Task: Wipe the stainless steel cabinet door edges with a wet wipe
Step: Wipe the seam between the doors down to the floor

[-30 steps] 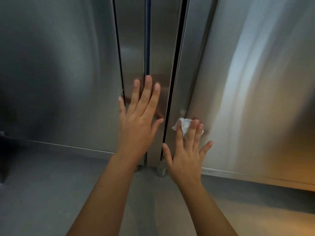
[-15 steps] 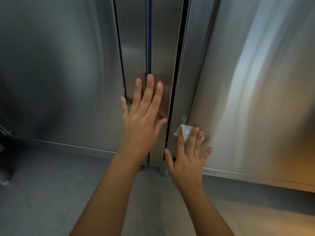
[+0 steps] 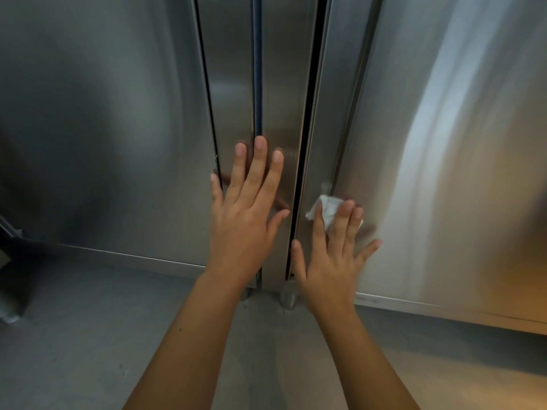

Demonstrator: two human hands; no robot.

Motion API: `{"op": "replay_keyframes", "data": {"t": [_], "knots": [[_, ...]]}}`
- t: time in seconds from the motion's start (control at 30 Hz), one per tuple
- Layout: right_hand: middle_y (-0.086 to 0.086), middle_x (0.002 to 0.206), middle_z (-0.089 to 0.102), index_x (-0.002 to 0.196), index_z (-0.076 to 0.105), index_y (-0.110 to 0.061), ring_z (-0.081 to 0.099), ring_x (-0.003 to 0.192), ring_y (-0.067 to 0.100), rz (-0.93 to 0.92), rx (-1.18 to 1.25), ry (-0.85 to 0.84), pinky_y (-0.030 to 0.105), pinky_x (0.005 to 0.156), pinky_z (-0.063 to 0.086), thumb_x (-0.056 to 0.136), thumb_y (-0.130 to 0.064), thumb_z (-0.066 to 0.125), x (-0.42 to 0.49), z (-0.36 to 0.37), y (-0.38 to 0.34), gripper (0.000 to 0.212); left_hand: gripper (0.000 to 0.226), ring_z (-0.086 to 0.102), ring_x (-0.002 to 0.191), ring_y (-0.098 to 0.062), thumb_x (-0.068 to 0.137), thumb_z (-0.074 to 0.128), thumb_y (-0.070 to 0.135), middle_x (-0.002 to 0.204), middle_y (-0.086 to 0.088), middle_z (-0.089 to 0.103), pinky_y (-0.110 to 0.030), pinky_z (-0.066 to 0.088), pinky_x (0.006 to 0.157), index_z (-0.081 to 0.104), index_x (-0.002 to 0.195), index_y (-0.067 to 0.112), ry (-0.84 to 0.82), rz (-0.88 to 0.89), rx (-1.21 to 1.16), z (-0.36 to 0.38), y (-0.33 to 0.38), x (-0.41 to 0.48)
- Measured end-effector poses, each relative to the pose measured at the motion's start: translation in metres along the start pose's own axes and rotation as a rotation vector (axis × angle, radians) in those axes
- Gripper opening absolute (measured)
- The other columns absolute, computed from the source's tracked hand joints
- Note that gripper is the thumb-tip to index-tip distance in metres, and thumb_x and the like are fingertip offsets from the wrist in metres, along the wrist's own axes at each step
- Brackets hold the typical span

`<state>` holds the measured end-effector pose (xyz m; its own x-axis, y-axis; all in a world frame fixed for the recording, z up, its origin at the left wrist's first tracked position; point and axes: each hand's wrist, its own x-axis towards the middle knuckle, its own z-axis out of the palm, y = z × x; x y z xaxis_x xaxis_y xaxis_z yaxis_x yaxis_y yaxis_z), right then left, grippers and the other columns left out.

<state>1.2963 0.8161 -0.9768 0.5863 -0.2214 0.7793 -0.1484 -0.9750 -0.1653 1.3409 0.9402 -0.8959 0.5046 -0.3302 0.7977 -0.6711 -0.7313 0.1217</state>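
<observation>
Two stainless steel cabinet doors fill the view, the left door (image 3: 97, 128) and the right door (image 3: 444, 143), with narrow vertical steel strips (image 3: 284, 84) and dark gaps between them. My left hand (image 3: 248, 220) lies flat with straight fingers on the middle strips, low down. My right hand (image 3: 331, 261) presses a crumpled white wet wipe (image 3: 325, 207) with straight fingers against the left edge of the right door, near its bottom. Most of the wipe is hidden under my fingers.
A grey floor (image 3: 88, 335) runs below the doors. A short metal foot (image 3: 288, 298) stands under the middle strips. A dark metal object (image 3: 9, 261) sits at the far left edge on the floor.
My right hand and the wipe have slid down the right door's edge and slightly right. My left hand has stayed on the middle strips.
</observation>
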Motion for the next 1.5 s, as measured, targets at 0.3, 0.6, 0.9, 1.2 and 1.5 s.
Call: {"op": "replay_keyframes", "data": {"t": [0.3, 0.6, 0.9, 1.2, 1.5], "knots": [[0.007, 0.155, -0.020, 0.149, -0.008, -0.014, -0.015, 0.143, 0.021, -0.044, -0.045, -0.250, 0.062, 0.096, 0.020, 0.097, -0.047, 0.002, -0.083, 0.031, 0.019, 0.062, 0.086, 0.001, 0.137, -0.018, 0.077, 0.075, 0.019, 0.147, -0.007, 0.009, -0.060, 0.015, 0.103, 0.022, 0.143, 0.007, 0.001, -0.026, -0.020, 0.002, 0.003, -0.003], [0.005, 0.152, -0.028, 0.148, -0.012, -0.012, -0.019, 0.142, 0.021, -0.064, -0.039, -0.024, 0.061, 0.103, -0.002, 0.089, -0.045, 0.032, 0.000, 0.003, 0.003, 0.081, 0.081, -0.019, 0.138, -0.007, 0.082, 0.070, 0.018, 0.148, -0.005, 0.004, -0.060, 0.011, 0.105, 0.017, 0.144, 0.008, -0.021, -0.064, -0.050, 0.006, 0.003, -0.005], [0.007, 0.154, -0.024, 0.149, -0.010, -0.018, -0.017, 0.142, 0.022, -0.061, -0.059, -0.129, 0.064, 0.096, 0.016, 0.087, -0.042, 0.035, -0.061, 0.026, 0.018, 0.080, 0.079, -0.001, 0.137, -0.019, 0.079, 0.072, 0.015, 0.147, -0.009, 0.007, -0.063, 0.014, 0.102, 0.025, 0.142, 0.003, -0.004, -0.048, -0.046, 0.006, 0.005, -0.004], [0.010, 0.155, -0.020, 0.149, 0.005, -0.010, -0.017, 0.143, 0.023, 0.014, -0.065, -0.210, 0.063, 0.096, 0.018, 0.088, -0.041, 0.030, -0.079, 0.039, 0.015, 0.073, 0.079, -0.002, 0.137, -0.019, 0.081, 0.071, 0.015, 0.147, -0.008, 0.005, -0.065, 0.014, 0.101, 0.023, 0.143, 0.004, 0.001, -0.035, -0.041, 0.007, 0.004, -0.004], [0.010, 0.155, -0.014, 0.145, 0.016, -0.009, -0.017, 0.142, 0.023, 0.018, -0.061, -0.318, 0.064, 0.094, 0.027, 0.099, -0.041, 0.001, -0.097, 0.043, 0.017, 0.058, 0.078, -0.005, 0.137, -0.018, 0.082, 0.068, 0.015, 0.149, -0.011, 0.008, -0.065, 0.011, 0.102, 0.022, 0.144, 0.006, -0.004, -0.045, -0.059, 0.008, 0.004, -0.004]]}}
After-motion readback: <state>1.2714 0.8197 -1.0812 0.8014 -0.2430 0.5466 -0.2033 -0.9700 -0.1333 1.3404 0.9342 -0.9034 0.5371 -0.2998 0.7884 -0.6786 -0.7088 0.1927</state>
